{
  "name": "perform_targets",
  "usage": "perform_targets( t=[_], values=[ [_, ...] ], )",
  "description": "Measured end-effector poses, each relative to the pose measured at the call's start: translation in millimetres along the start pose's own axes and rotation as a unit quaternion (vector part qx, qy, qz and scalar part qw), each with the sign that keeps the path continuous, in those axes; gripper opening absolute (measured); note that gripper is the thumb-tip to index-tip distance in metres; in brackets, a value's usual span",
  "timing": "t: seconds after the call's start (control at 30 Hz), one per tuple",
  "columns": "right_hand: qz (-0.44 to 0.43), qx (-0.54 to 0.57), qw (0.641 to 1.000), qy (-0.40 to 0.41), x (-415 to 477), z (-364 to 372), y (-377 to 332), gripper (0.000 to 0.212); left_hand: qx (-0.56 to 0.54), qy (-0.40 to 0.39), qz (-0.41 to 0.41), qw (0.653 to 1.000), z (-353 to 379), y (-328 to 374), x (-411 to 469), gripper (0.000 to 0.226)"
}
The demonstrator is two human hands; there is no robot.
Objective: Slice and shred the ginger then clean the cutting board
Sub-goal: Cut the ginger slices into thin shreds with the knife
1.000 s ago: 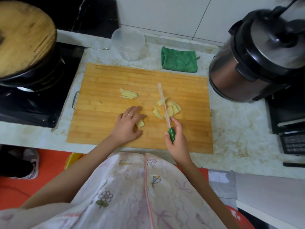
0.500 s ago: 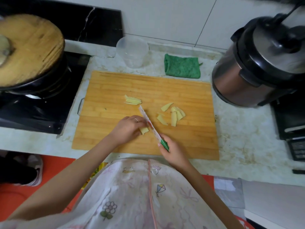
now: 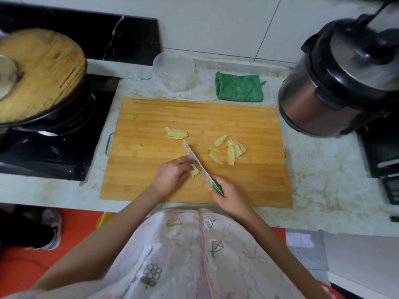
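Note:
On the bamboo cutting board my left hand holds down a small piece of ginger with curled fingertips. My right hand grips the green handle of a white-bladed knife. The blade lies slanted up to the left, right against the ginger piece beside my left fingers. A small pile of ginger shreds lies above the blade tip. Several flat ginger slices lie loose to the right of the knife.
A folded green cloth and a clear plastic cup sit behind the board. A pressure cooker stands at the right. At the left, a black wok with a wooden lid is on the stove.
My right hand swung the knife from the slices at the right over to the ginger piece under my left hand; the blade now slants left against it. The camera view shifted slightly.

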State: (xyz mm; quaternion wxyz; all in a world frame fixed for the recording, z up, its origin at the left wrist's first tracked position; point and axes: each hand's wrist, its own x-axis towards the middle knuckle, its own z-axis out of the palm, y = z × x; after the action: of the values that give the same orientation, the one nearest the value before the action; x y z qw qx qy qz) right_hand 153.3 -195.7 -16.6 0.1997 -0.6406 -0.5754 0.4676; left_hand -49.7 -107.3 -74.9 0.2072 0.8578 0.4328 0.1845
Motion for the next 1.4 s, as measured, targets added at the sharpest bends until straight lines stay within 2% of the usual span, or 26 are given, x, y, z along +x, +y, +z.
perform_targets(
  t=[0.1, 0.2, 0.27, 0.37, 0.5, 0.63, 0.8, 0.9, 1.4],
  values=[
    [0.009, 0.005, 1.000, 0.001, 0, -1, -3, 0.042, -0.003, 0.010, 0.008, 1.000, 6, -3, -4, 0.024],
    [0.004, 0.004, 1.000, -0.010, 0, -1, -3, 0.041, -0.018, 0.036, 0.009, 0.999, 6, 0, -7, 0.017],
    [-0.003, -0.015, 1.000, -0.018, 0, -1, -4, 0.040, -0.005, 0.056, 0.014, 0.998, 6, 3, -8, 0.017],
    [-0.002, -0.046, 0.999, -0.025, -1, -3, -6, 0.035, 0.016, 0.086, 0.028, 0.996, 6, 7, -9, 0.028],
    [0.002, -0.085, 0.995, -0.046, -1, -8, -9, 0.028, 0.031, 0.113, 0.017, 0.993, 10, 12, -13, 0.028],
    [-0.008, -0.119, 0.991, -0.056, 4, -16, -12, 0.024, 0.039, 0.118, 0.010, 0.992, 14, 14, -15, 0.027],
    [0.002, -0.083, 0.996, -0.023, 0, -13, -10, 0.021, 0.053, 0.111, 0.015, 0.992, 13, 11, -15, 0.029],
    [-0.002, -0.080, 0.996, -0.029, -1, -16, -9, 0.018, 0.065, 0.110, 0.033, 0.991, 13, 9, -12, 0.031],
    [-0.002, -0.138, 0.989, -0.057, 5, -25, -13, 0.022, 0.082, 0.148, 0.060, 0.984, 22, 7, -11, 0.026]
  ],
)
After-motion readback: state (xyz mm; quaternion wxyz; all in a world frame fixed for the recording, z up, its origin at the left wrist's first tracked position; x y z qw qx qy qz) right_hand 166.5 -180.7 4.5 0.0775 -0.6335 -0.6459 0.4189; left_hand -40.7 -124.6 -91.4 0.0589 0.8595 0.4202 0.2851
